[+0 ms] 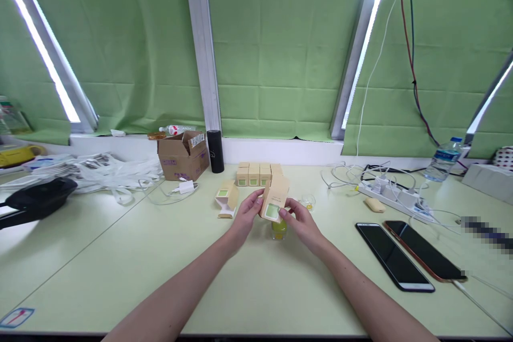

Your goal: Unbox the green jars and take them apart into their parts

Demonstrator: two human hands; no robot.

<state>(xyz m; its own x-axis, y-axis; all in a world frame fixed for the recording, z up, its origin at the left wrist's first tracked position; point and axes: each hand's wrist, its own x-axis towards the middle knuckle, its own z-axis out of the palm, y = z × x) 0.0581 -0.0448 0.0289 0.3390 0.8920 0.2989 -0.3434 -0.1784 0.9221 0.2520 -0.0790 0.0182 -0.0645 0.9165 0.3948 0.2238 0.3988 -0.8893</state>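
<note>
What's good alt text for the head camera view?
A person's left hand and right hand hold a beige carton above a pale green table, partly hiding a yellow-green jar. Similar cartons stand behind; two smartphones lie to the right.

A tan carton (276, 196) with a green square is held tilted, partly hiding a yellow-green jar (279, 230) below.

The head view looks forward, down over the table (160, 267).

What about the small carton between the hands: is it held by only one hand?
No, the left hand and the right hand both grip the small carton, one from each side.
</note>
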